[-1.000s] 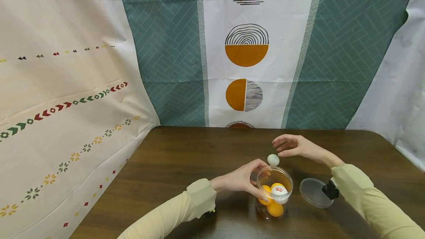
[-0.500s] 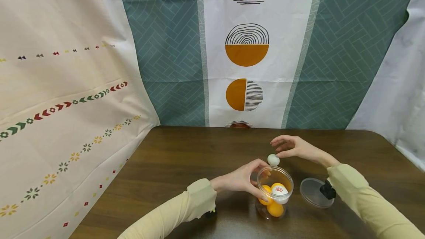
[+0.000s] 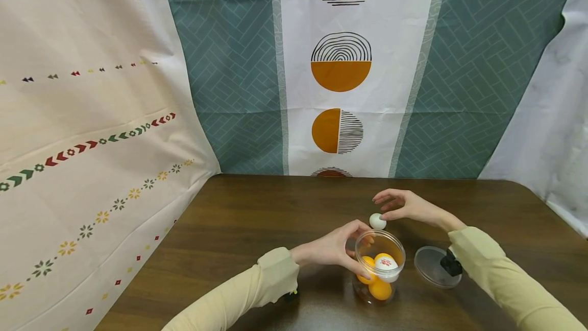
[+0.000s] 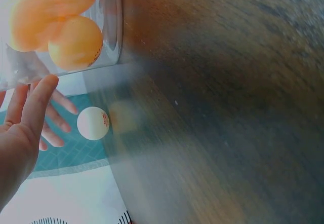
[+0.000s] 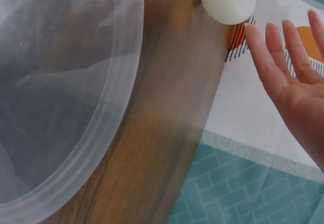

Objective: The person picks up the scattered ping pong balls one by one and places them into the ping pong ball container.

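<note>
Jar (image 3: 379, 264) holds several balls; left hand (image 3: 332, 248) grip wrapped round it. One white ball (image 3: 377, 221) left on the tabletop (image 3: 257, 218), right hand (image 3: 404, 206) grip wide at it. Lid (image 3: 434, 268) off.

Both arms come in from the near edge in pale yellow sleeves, forearms angling toward each other. The left hand (image 3: 335, 246) sits lower and nearer, palm turned to the right, fingers and thumb curved into a wide C with the thumb on top. The right hand (image 3: 404, 206) reaches farther out, wrist slightly raised, palm facing down and leftward. Its fingers (image 5: 276, 62) are nearly straight and a little spread, tips pointing left. A small dark clip sits at the right sleeve's cuff
</note>
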{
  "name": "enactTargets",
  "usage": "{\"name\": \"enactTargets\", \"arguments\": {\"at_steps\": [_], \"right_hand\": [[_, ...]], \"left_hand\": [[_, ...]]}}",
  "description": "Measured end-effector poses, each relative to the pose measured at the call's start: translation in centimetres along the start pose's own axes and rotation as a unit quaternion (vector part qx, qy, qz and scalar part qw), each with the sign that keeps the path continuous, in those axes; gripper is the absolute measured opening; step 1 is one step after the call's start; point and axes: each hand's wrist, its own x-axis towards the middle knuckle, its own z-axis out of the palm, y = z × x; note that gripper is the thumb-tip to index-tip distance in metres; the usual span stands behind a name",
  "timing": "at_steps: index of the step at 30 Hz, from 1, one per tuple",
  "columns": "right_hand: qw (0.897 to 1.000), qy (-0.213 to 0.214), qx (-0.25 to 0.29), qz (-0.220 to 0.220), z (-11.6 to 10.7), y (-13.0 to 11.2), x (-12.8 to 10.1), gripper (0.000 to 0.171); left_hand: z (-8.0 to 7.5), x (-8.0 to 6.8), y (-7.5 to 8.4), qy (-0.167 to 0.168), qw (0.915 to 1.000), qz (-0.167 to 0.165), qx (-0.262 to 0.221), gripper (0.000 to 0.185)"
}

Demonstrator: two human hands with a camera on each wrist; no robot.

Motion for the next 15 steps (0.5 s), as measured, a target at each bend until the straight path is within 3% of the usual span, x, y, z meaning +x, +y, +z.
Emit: {"name": "enactTargets", "arguments": {"at_steps": [15], "right_hand": [[0.999,-0.023,-0.030,-0.005,0.43,0.82,0.15,0.049]], "left_hand": [[0.06,-0.11,0.35,0.003,0.9999,-0.010,0.005,0.061]]}}
